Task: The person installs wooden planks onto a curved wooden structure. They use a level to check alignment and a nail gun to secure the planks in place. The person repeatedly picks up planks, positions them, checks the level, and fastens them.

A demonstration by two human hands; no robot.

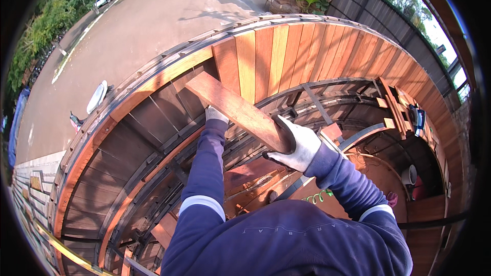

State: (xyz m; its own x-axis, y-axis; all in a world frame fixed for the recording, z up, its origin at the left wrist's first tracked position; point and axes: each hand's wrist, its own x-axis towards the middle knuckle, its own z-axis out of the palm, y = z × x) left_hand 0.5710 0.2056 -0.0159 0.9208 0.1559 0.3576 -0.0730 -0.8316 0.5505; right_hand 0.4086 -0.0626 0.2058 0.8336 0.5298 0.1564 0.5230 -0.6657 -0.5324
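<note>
A reddish-brown wooden board (240,110) lies slantwise in front of me, its far end over the gap where the fitted planks (271,61) stop. My right hand (302,145), in a white glove with dark palm, grips the near end, thumb on one side and fingers on the other. My left hand (217,115), also gloved, is at the board's left edge beside the dark metal frame (186,130). The board hides its fingers, so I cannot tell whether it grips. A single plank (225,64) stands at the end of the fitted row.
A curved wooden rim (123,110) sweeps round on the left over dark boards. Loose wood pieces and tools lie on the ledge (419,122) at right. A green coiled hose (318,197) and a white bucket (409,175) are below. Paved ground (169,15) stretches beyond the structure.
</note>
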